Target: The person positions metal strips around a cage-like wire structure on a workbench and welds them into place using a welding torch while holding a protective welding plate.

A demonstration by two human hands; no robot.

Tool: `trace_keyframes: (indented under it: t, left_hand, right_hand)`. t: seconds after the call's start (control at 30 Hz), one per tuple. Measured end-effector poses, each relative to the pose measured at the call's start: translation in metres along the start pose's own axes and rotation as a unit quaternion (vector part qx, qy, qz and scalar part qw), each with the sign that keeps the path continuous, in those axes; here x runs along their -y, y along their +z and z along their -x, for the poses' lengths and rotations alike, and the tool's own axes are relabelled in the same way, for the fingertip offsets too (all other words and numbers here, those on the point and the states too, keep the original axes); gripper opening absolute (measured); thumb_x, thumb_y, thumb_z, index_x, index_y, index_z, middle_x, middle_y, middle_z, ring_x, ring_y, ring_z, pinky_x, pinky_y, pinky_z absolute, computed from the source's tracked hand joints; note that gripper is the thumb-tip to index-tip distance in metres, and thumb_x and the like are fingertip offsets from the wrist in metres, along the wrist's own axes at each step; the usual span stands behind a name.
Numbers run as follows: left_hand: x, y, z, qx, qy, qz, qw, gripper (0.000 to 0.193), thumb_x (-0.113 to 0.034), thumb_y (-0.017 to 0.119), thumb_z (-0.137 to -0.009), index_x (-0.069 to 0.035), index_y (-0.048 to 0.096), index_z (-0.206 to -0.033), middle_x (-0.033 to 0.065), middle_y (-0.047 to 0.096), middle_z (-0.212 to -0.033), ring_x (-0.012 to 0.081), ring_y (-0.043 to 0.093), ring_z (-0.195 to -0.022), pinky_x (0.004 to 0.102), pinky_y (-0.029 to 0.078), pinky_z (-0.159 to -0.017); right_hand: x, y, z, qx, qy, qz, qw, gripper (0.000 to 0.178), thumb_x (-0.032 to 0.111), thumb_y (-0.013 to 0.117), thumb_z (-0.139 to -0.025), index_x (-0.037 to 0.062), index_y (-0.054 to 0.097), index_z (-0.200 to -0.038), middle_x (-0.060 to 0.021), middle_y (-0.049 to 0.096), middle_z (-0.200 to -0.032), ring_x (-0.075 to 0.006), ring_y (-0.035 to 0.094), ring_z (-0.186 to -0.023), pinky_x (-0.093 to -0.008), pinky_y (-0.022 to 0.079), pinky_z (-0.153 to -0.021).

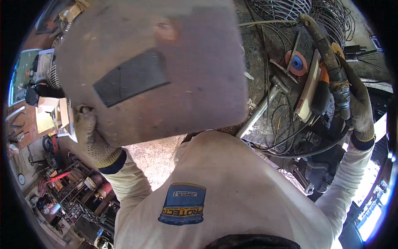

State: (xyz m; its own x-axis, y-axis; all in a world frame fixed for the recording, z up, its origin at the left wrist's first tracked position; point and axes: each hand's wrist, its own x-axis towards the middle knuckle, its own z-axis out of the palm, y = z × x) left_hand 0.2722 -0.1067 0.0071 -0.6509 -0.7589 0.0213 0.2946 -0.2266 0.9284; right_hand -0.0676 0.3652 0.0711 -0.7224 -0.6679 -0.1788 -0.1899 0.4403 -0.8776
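My gloved left hand grips the lower left edge of a large brown welding shield, which has a dark rectangular glass. The shield hides much of what lies behind it. On the right, my gloved right hand is closed around a worn, tape-wrapped electrode holder. A thin welding rod reaches leftward from the holder's far end. A black cable curves beneath the holder. Beside it lie an orange-and-black tool and a pinkish disc with a blue centre.
A hammer-like metal tool with a tubular handle rests on the dark bench. Coiled wire sits at the far right. Tools crowd a rack at the lower left, below an open cardboard box.
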Motion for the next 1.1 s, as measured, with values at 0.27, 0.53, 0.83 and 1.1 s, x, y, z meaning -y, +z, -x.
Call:
trace_keyframes:
  t: [0.27,0.53,0.83,1.1]
  left_hand:
    - [0.025,0.016,-0.003,0.143,-0.001,-0.037,0.989,0.059,0.003,0.069,-0.09,0.003,0.041,-0.143,0.0133,0.064,-0.101,0.0211,0.067,-0.082,0.037,0.061,-0.073]
    - [0.02,0.033,0.002,0.059,-0.068,0.052,0.995,0.051,0.007,0.06,-0.095,0.006,0.042,-0.143,0.0157,0.065,-0.103,0.0217,0.07,-0.086,0.039,0.064,-0.081]
    - [0.014,0.047,0.003,0.082,-0.047,0.016,0.995,0.064,0.008,0.075,-0.084,0.004,0.047,-0.142,0.0108,0.067,-0.107,0.0192,0.07,-0.09,0.0327,0.063,-0.079]
    - [0.022,0.042,0.001,0.053,-0.06,0.022,0.997,0.055,-0.003,0.062,-0.094,0.004,0.044,-0.146,0.0173,0.06,-0.121,0.0259,0.063,-0.105,0.0389,0.054,-0.093]
  right_hand:
    - [0.001,0.009,0.0,-0.044,-0.015,-0.004,0.999,0.073,0.012,0.069,-0.095,0.0014,0.034,-0.158,-0.0123,0.06,-0.14,-0.014,0.061,-0.113,-0.0285,0.049,-0.098]
    - [0.003,0.006,0.001,-0.009,0.008,-0.016,1.0,0.072,0.012,0.069,-0.095,0.0026,0.034,-0.158,-0.0105,0.063,-0.133,-0.01,0.062,-0.095,-0.0261,0.051,-0.082]
    - [0.001,0.005,0.005,0.033,-0.013,-0.095,0.995,0.072,0.013,0.069,-0.095,0.0039,0.035,-0.158,-0.0085,0.067,-0.125,-0.0056,0.064,-0.075,-0.0235,0.054,-0.065]
    - [-0.046,-0.037,0.015,0.033,0.107,-0.042,0.993,0.068,0.029,0.072,-0.093,0.0005,0.044,-0.148,-0.0064,0.069,-0.095,-0.0116,0.062,-0.064,-0.0273,0.052,-0.058]
